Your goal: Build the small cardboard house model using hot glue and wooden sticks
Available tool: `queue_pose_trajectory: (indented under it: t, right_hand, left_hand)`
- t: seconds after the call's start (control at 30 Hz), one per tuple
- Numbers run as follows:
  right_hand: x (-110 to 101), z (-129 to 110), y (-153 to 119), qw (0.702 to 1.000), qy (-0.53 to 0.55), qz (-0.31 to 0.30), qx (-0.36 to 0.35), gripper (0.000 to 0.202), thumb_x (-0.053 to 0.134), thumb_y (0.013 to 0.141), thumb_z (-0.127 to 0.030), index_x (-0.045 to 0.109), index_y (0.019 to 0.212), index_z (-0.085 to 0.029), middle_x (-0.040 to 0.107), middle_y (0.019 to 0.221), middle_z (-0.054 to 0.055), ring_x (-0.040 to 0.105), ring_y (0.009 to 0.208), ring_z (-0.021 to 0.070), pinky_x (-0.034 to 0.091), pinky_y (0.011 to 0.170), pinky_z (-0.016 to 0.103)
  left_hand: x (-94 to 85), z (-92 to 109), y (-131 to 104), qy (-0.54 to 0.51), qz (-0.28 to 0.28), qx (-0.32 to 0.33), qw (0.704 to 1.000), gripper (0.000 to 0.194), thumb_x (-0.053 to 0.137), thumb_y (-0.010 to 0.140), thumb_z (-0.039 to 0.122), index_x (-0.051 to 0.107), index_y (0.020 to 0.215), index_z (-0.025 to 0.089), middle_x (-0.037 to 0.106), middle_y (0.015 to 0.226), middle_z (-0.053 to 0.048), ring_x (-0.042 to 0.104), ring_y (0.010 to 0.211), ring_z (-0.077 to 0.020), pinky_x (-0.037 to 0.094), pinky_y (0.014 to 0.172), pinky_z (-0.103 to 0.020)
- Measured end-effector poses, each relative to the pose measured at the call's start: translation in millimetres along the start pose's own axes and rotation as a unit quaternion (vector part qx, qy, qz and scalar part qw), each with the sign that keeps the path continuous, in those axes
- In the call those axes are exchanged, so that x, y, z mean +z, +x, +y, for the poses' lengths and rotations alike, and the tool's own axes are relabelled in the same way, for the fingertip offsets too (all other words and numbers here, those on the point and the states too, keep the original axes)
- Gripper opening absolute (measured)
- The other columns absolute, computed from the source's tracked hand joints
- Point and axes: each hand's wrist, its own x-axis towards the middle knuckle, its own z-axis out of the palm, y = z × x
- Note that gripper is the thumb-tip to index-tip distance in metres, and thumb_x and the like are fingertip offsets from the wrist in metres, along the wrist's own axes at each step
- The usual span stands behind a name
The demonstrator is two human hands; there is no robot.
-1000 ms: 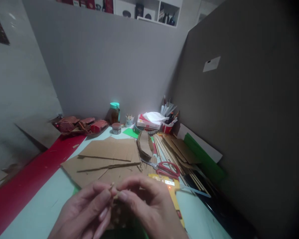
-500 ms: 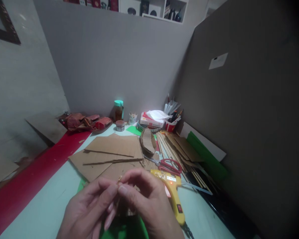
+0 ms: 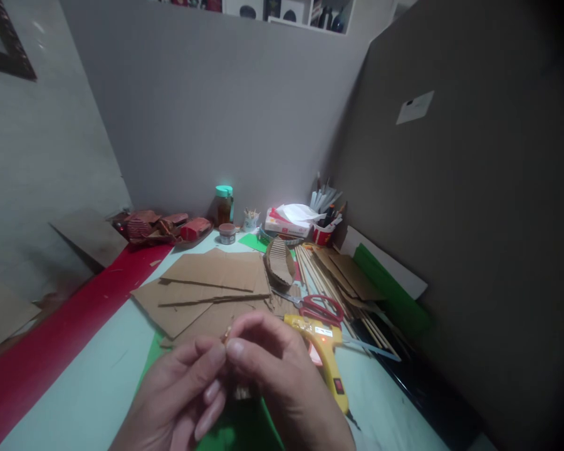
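Thumb and fingers of my left hand (image 3: 178, 388) are pinched together and meet those of my right hand (image 3: 286, 376), also in a pinch. At their tips shows a tiny tan piece (image 3: 226, 334), too small to name. Below the hands lies something green (image 3: 239, 432), with a small brownish object (image 3: 241, 393) mostly hidden between the palms. Just right of my right hand rests a yellow hot glue gun (image 3: 328, 360) with an orange light showing. Red-handled scissors (image 3: 322, 308) lie behind it.
Cut cardboard sheets (image 3: 211, 271) spread beyond the hands, beside a boat-shaped corrugated cardboard piece (image 3: 279, 262). Wooden sticks (image 3: 316, 275) run along the right. Toward the back stand a jar (image 3: 224, 207), a tissue box (image 3: 286, 224) and a red pen cup (image 3: 323, 234).
The view has shifted slightly. Both hands keep their pinch at nearly the same spot; the right fingertips have moved slightly right and up.
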Motion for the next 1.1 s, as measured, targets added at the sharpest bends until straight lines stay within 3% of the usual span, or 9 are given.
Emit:
queue_pose_trajectory:
  t: [0.13, 0.37, 0.5, 0.6, 0.77, 0.97, 1.1]
  right_hand:
    - [4.6, -4.3, -0.8, 0.999, 0.022, 0.003, 0.028, 0.03, 0.095, 0.072, -0.034, 0.072, 0.085, -0.019, 0.068, 0.07, -0.003, 0.06, 0.062, 0.0105, 0.041, 0.059, 0.021]
    - [9.2, -6.9, 5.0, 0.996, 0.067, 0.008, 0.052, 0.033, 0.095, 0.069, -0.035, 0.069, 0.084, -0.021, 0.068, 0.066, -0.004, 0.059, 0.05, 0.0092, 0.037, 0.048, 0.019]
    - [8.6, -12.2, 9.2, 0.996, 0.077, 0.018, 0.043, 0.037, 0.099, 0.063, -0.034, 0.071, 0.081, -0.019, 0.069, 0.066, -0.004, 0.061, 0.057, 0.0094, 0.046, 0.057, 0.019]
    - [7.4, -16.9, 10.7, 0.997, 0.072, 0.018, 0.035, 0.037, 0.101, 0.059, -0.033, 0.071, 0.076, -0.018, 0.068, 0.066, -0.004, 0.062, 0.062, 0.0099, 0.047, 0.063, 0.02]
    - [3.6, -23.3, 10.8, 0.998, 0.063, 0.002, 0.031, 0.037, 0.102, 0.06, -0.034, 0.072, 0.075, -0.018, 0.069, 0.065, -0.003, 0.063, 0.064, 0.0108, 0.048, 0.066, 0.022]
    - [-6.8, -27.4, 11.9, 0.997, 0.065, -0.026, 0.021, 0.032, 0.101, 0.064, -0.026, 0.075, 0.08, -0.016, 0.072, 0.069, -0.003, 0.064, 0.065, 0.0085, 0.045, 0.064, 0.02]
    - [-11.0, -27.5, 12.9, 0.997, 0.061, -0.042, 0.018, 0.034, 0.102, 0.067, -0.033, 0.074, 0.08, -0.017, 0.072, 0.069, -0.003, 0.065, 0.065, 0.0093, 0.045, 0.065, 0.021]
  left_hand:
    - [-5.9, -1.7, 5.9, 0.032, -0.025, 0.031, 0.999, 0.04, 0.106, 0.058, 0.041, 0.074, 0.066, 0.018, 0.056, 0.062, 0.001, 0.044, 0.054, -0.0089, 0.036, 0.043, -0.016]
    - [2.0, -3.1, 8.4, -0.032, 0.006, 0.028, 0.999, 0.034, 0.092, 0.074, 0.046, 0.076, 0.087, 0.019, 0.064, 0.069, -0.004, 0.066, 0.064, -0.0212, 0.054, 0.053, -0.027]
    - [5.4, 0.4, 12.8, -0.031, -0.003, 0.023, 0.999, 0.038, 0.093, 0.073, 0.048, 0.076, 0.088, 0.018, 0.064, 0.067, -0.004, 0.068, 0.063, -0.0223, 0.055, 0.052, -0.028]
    - [7.9, 6.7, 15.2, -0.023, -0.022, 0.016, 0.999, 0.036, 0.097, 0.07, 0.044, 0.076, 0.083, 0.018, 0.062, 0.065, -0.002, 0.066, 0.06, -0.0197, 0.054, 0.052, -0.026]
    - [9.9, 14.3, 15.0, 0.002, -0.037, -0.026, 0.999, 0.044, 0.11, 0.052, 0.034, 0.075, 0.071, 0.017, 0.062, 0.063, 0.001, 0.06, 0.055, -0.01, 0.054, 0.057, -0.019]
    - [8.5, 13.8, 17.3, 0.009, -0.066, -0.057, 0.996, 0.04, 0.107, 0.058, 0.038, 0.072, 0.066, 0.019, 0.054, 0.058, 0.003, 0.052, 0.052, -0.0091, 0.049, 0.057, -0.022]
    - [10.5, 13.9, 17.4, 0.01, -0.08, -0.059, 0.995, 0.04, 0.107, 0.058, 0.038, 0.075, 0.071, 0.018, 0.053, 0.054, 0.005, 0.035, 0.04, -0.001, 0.03, 0.046, -0.015]
